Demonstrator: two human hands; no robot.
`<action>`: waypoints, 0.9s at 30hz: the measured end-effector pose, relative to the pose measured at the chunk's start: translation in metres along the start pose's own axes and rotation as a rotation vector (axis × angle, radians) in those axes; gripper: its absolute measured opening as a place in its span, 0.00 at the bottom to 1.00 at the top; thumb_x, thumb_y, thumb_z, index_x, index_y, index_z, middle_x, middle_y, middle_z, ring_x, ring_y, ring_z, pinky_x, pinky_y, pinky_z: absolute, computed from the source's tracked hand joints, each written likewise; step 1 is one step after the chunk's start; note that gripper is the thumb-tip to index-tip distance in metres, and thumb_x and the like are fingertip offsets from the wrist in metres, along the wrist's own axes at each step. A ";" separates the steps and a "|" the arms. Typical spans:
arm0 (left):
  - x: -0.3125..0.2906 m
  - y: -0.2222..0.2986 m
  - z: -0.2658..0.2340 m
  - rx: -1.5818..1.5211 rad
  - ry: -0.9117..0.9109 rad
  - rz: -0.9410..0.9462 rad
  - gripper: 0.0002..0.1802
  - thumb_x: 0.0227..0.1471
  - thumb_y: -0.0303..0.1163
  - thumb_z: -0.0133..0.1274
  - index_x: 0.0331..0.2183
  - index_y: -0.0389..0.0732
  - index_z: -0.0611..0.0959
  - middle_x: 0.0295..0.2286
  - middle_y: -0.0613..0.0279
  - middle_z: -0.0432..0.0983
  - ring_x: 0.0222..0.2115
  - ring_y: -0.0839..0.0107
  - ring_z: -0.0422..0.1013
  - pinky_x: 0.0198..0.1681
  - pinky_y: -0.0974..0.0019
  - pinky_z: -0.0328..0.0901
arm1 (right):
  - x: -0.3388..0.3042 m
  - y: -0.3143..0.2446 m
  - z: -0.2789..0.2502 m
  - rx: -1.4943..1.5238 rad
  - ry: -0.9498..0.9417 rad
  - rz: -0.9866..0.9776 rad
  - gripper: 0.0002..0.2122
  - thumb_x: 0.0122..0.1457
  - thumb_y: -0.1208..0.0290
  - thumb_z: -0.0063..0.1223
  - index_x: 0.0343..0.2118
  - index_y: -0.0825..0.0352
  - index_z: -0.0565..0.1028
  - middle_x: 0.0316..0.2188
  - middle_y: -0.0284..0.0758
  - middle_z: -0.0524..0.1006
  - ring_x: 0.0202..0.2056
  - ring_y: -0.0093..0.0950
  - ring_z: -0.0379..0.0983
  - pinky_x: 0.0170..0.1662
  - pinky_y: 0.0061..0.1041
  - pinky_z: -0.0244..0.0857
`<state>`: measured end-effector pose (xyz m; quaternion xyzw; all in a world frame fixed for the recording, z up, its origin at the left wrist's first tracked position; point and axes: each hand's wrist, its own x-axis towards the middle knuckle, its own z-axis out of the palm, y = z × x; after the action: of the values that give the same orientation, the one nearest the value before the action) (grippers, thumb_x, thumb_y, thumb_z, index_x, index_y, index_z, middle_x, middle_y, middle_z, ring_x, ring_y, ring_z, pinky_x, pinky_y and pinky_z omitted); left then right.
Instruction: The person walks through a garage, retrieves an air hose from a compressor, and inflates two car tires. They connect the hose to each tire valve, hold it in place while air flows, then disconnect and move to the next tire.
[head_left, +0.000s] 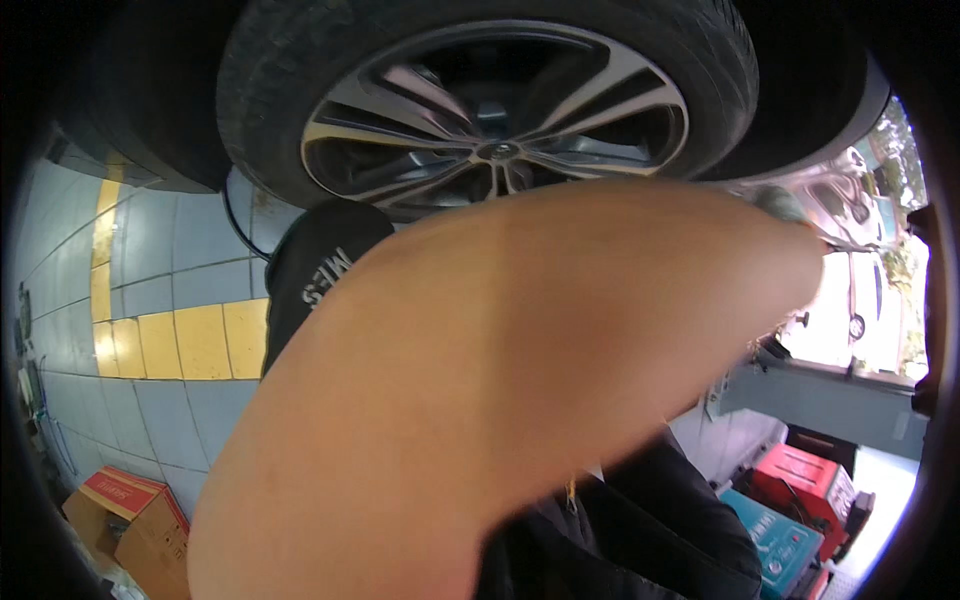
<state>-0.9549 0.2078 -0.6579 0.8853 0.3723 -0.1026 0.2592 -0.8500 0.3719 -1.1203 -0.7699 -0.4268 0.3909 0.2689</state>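
Observation:
A bare arm of mine [500, 350], blurred and very close, comes in from the lower left and stretches across the middle to the right. It looks like my left arm, though its hand cannot be made out. Past its far end shows a small grey-green patch [785, 203] that I cannot identify. My right hand does not show. Behind the arm stands a car wheel [500, 150], with a black tyre and a silver and black spoked rim; the arm hides its lower edge. A dark rounded piece with pale lettering [320, 265], perhaps my trouser knee, is beside the tyre.
Grey floor tiles [150, 420] carry a yellow stripe [180, 345] on the left. An open cardboard box [140, 520] sits lower left. Lower right are a red case [805, 485] and a teal case [770, 540]. A black hose [235, 225] runs by the tyre.

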 end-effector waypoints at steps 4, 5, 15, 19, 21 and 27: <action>-0.034 0.058 -0.025 0.079 0.014 0.170 0.19 0.58 0.43 0.57 0.44 0.41 0.90 0.43 0.47 0.86 0.45 0.53 0.83 0.50 0.55 0.74 | 0.014 0.004 0.005 -0.109 -0.020 -0.004 0.27 0.75 0.48 0.40 0.53 0.70 0.81 0.51 0.47 0.84 0.53 0.48 0.78 0.52 0.43 0.72; -0.037 0.068 -0.027 0.089 0.008 0.205 0.19 0.58 0.43 0.57 0.43 0.41 0.90 0.42 0.48 0.86 0.44 0.53 0.83 0.50 0.55 0.74 | 0.013 0.003 0.007 -0.157 -0.036 0.003 0.27 0.75 0.48 0.40 0.52 0.70 0.81 0.50 0.46 0.84 0.53 0.48 0.78 0.52 0.43 0.72; -0.042 0.148 -0.029 0.348 -0.031 0.416 0.16 0.59 0.41 0.56 0.40 0.42 0.91 0.39 0.50 0.87 0.41 0.55 0.83 0.47 0.55 0.75 | -0.074 -0.052 0.003 0.033 0.168 0.108 0.30 0.74 0.46 0.38 0.63 0.69 0.73 0.64 0.52 0.73 0.66 0.52 0.68 0.69 0.44 0.61; -0.040 0.146 -0.033 0.335 -0.059 0.430 0.15 0.59 0.41 0.56 0.39 0.43 0.91 0.37 0.51 0.87 0.40 0.56 0.84 0.47 0.55 0.75 | -0.075 -0.062 -0.004 -0.025 0.139 0.168 0.27 0.70 0.46 0.45 0.60 0.65 0.77 0.63 0.53 0.75 0.64 0.53 0.70 0.68 0.44 0.63; -0.035 0.138 -0.038 0.263 -0.068 0.431 0.15 0.59 0.41 0.56 0.38 0.43 0.91 0.36 0.51 0.87 0.39 0.56 0.84 0.46 0.55 0.75 | -0.075 -0.061 -0.010 -0.032 0.075 0.096 0.27 0.72 0.47 0.42 0.57 0.68 0.77 0.60 0.54 0.76 0.62 0.54 0.72 0.65 0.45 0.65; -0.040 0.119 -0.018 0.272 -0.054 0.319 0.14 0.59 0.40 0.56 0.36 0.43 0.91 0.34 0.52 0.87 0.37 0.57 0.84 0.45 0.56 0.75 | -0.085 -0.068 -0.018 0.015 0.245 0.059 0.30 0.75 0.48 0.34 0.57 0.73 0.75 0.60 0.57 0.76 0.63 0.52 0.72 0.66 0.44 0.65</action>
<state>-0.8984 0.1225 -0.5823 0.9567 0.2032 -0.1334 0.1600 -0.8932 0.3299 -1.0275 -0.8220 -0.3650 0.3048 0.3132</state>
